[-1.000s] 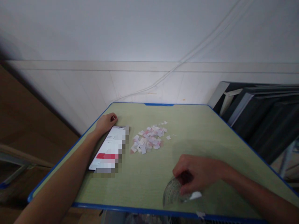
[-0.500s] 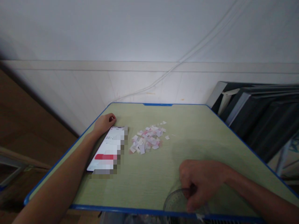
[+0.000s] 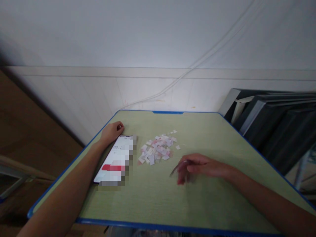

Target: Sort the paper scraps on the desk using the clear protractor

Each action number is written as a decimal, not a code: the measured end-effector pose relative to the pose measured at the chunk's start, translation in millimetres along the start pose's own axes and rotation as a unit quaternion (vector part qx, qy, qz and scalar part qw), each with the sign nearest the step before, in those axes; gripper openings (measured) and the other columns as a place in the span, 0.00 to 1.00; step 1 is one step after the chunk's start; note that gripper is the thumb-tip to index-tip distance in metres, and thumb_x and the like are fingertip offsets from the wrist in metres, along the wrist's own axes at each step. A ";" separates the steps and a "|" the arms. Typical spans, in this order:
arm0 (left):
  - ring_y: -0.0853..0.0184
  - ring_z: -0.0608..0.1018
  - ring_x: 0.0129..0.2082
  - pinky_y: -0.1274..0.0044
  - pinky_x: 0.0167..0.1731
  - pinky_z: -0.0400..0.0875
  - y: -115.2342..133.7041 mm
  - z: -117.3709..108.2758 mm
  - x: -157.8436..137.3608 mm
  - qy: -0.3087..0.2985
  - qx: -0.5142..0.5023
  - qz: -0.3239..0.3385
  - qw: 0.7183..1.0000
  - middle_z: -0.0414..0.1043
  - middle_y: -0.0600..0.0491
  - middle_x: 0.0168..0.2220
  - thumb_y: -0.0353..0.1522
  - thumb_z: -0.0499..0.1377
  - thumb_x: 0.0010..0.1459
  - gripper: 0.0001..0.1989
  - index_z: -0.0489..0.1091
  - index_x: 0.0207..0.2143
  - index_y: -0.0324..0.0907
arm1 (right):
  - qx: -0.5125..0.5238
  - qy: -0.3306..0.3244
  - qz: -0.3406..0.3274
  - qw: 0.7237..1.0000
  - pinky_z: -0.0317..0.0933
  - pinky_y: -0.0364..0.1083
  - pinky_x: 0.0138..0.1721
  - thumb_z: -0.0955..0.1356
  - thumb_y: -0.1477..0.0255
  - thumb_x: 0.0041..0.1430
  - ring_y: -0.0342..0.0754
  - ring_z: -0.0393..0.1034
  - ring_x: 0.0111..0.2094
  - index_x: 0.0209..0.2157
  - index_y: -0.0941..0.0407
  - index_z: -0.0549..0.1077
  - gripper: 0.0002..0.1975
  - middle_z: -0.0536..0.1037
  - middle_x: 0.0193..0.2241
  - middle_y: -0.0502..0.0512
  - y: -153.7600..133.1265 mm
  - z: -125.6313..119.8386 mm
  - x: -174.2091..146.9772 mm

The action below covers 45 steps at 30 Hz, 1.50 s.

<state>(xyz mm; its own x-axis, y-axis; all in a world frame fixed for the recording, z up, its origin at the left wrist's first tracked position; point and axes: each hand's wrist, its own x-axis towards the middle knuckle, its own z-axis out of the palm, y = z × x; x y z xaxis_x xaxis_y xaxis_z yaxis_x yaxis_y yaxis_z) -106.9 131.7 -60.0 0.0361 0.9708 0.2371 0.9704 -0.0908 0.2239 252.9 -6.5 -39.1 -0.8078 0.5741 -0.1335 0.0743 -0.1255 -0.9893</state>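
Note:
My left hand rests on the table at the far left, its fingers loosely curled with nothing seen in them. Just in front of it lies a phone with a timer-like screen and a red button. A heap of small torn white and pink paper scraps sits in the middle of the table. To the right of this heap, my right hand is closed on a thin clear round dish, seen as a dark curved edge and tilted. Motion blurs the lower fingers, and most of the dish is hidden.
The pale green table has a blue rim and stands against a white wall. A cable runs slanting along this wall. Several dark flat panels lean at the right. A brown board stands at the left.
My right hand has moved up, away from the near table edge and towards the paper scraps, tilting the clear dish. My left hand stays in place. The whole view has shifted slightly.

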 end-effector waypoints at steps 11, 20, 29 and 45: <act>0.66 0.72 0.28 0.77 0.25 0.60 1.7 0.1 -0.7 -0.001 -0.001 0.001 1.000 0.73 0.51 0.29 0.37 0.48 0.51 0.13 0.69 0.32 0.42 | -0.110 0.266 -0.042 0.957 0.61 0.42 0.27 0.74 0.59 0.40 0.40 0.66 0.23 0.35 0.57 0.66 0.24 0.75 0.27 0.51 7.4 -42.3 6.7; 0.66 0.71 0.27 0.77 0.26 0.60 1.4 0.8 -1.5 0.003 -0.006 0.009 1.000 0.72 0.51 0.28 0.38 0.47 0.52 0.13 0.68 0.31 0.42 | -0.176 0.212 0.005 0.961 0.55 0.41 0.24 0.73 0.67 0.43 0.38 0.62 0.22 0.33 0.60 0.69 0.17 0.71 0.25 0.47 6.8 -38.5 4.8; 0.66 0.72 0.28 0.77 0.26 0.60 1.6 0.2 -1.5 0.000 -0.009 0.008 1.000 0.72 0.51 0.29 0.38 0.47 0.52 0.14 0.69 0.31 0.42 | -0.124 0.115 0.043 0.985 0.63 0.43 0.32 0.77 0.68 0.30 0.46 0.69 0.39 0.36 0.58 0.71 0.26 0.66 0.50 0.60 -8.7 -46.9 -13.0; 0.66 0.71 0.29 0.77 0.27 0.59 2.3 1.3 -1.8 -0.011 -0.007 -0.001 1.000 0.72 0.49 0.30 0.35 0.47 0.53 0.14 0.69 0.34 0.40 | -0.559 0.282 -0.127 0.769 0.62 0.44 0.28 0.61 0.71 0.61 0.46 0.71 0.25 0.35 0.57 0.69 0.06 0.76 0.26 0.53 -11.6 -19.1 -14.4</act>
<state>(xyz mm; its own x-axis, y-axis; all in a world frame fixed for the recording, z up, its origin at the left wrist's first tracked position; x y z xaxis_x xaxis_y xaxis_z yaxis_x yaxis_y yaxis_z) -104.4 130.1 -61.1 0.0392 0.9757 0.2156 0.9672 -0.0913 0.2371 274.8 2.1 -26.9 -0.5201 0.7649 0.3800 0.6677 0.6416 -0.3775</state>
